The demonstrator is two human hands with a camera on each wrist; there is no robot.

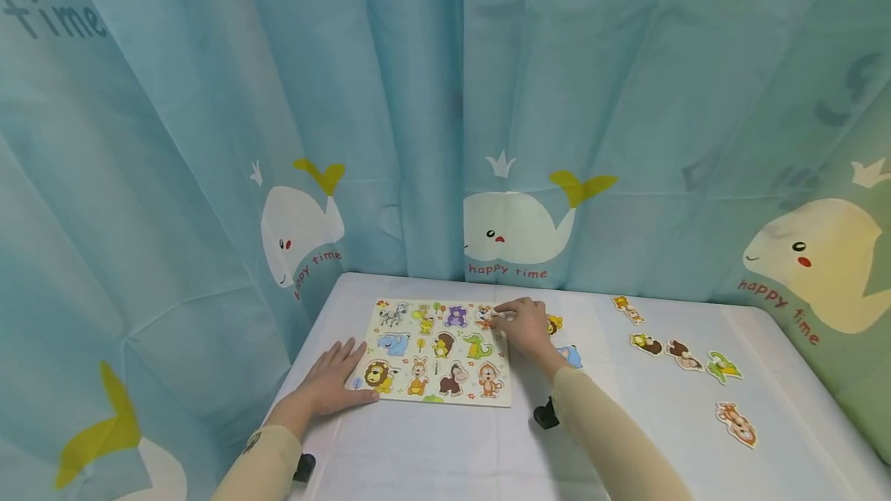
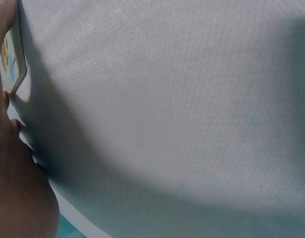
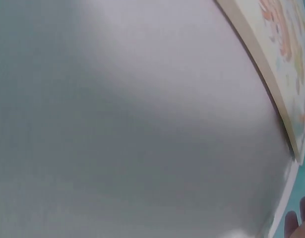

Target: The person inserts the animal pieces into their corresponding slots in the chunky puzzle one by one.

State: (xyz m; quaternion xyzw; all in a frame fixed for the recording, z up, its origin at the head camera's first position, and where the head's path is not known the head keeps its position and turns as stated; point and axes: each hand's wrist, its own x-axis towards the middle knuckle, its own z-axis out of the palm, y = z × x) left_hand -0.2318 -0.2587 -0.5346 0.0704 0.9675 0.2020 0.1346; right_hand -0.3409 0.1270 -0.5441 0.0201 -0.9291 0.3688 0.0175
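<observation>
A flat animal puzzle board [image 1: 411, 354] with printed zebra, giraffe, lion and other animals lies on the white table. My left hand [image 1: 334, 381] rests at its left edge, fingers spread, with the thumb along the lower left corner. At the board's upper right corner, the thumb and index finger of my right hand [image 1: 527, 327] pinch the tiger puzzle piece [image 1: 485, 317] at its spot. In the left wrist view the left hand [image 2: 18, 183] lies by the board's edge. Only fingertips [image 3: 291, 224] of the right hand show in the right wrist view.
Partly behind the right hand and forearm lie a lion piece [image 1: 554, 324] and a blue piece [image 1: 569, 356]. Farther right are a hedgehog piece [image 1: 646, 343], a crocodile piece [image 1: 724, 367], a monkey piece [image 1: 736, 424] and others. A blue whale-print curtain [image 1: 431, 138] hangs behind the table.
</observation>
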